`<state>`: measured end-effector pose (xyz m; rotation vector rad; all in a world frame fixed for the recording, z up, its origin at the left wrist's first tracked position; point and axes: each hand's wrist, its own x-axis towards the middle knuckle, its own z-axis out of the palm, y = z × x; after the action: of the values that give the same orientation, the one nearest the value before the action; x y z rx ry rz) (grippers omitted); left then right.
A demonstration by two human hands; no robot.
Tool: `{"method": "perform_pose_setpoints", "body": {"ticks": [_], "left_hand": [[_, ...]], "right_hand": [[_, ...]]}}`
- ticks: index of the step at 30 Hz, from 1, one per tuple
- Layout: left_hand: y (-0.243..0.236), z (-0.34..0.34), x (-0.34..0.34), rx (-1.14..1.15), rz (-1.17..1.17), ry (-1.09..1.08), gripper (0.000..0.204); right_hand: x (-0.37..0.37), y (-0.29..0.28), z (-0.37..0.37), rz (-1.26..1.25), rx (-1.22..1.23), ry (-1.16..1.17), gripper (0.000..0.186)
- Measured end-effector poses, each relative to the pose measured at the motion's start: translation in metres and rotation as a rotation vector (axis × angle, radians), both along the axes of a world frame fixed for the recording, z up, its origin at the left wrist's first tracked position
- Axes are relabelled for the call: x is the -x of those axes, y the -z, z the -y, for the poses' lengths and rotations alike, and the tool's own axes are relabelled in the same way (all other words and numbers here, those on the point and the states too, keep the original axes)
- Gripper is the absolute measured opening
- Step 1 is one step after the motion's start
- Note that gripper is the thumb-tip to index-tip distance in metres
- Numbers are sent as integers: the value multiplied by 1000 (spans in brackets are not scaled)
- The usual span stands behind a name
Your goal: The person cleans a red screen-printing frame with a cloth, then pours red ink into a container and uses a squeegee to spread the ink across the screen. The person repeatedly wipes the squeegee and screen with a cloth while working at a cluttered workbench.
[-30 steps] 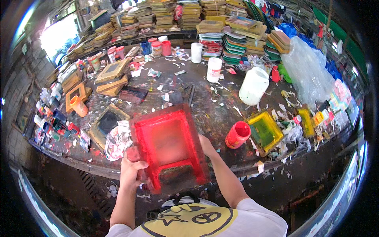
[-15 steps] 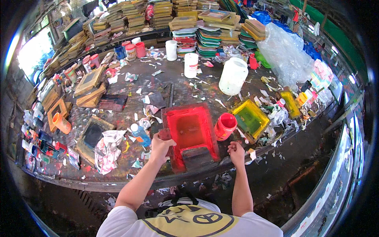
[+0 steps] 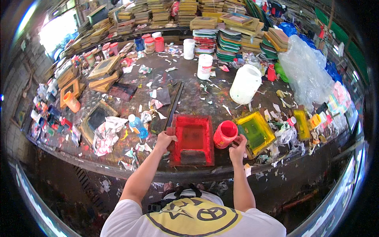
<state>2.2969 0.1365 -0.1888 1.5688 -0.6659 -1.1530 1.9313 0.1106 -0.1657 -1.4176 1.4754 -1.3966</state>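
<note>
A red-stained screen-printing frame lies flat near the table's front edge, its inside coated red. My left hand has its fingers closed at the frame's left side, by a red-stained block whose kind I cannot make out. Just right of the frame stands an open red jar. My right hand is at the jar's right side, fingers bent and thumb against its wall; the far fingertips are partly hidden. Beyond the jar lies a yellow-edged screen frame with a green middle.
A clear bottle with blue liquid stands left of my left hand, near crumpled stained paper. White tubs stand further back. Stacked wooden frames line the far side. A large clear plastic sheet lies right. Paper scraps litter the table.
The red frame has gone from tilted to lying flat and square to me, my left hand still at its left side. My right hand has moved up against the red jar. The view has shifted.
</note>
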Motion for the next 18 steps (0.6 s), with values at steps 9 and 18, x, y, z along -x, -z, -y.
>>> {"method": "perform_pose_setpoints", "body": {"ticks": [9,18], "left_hand": [[-17,-23,18,-84,699,-105,62],[-37,-107,34,136,743,-48,53]], "right_hand": [[-39,-74,-68,-540,548,-830,49],[-96,-43,-34,-1056,348,-1001,32]]}}
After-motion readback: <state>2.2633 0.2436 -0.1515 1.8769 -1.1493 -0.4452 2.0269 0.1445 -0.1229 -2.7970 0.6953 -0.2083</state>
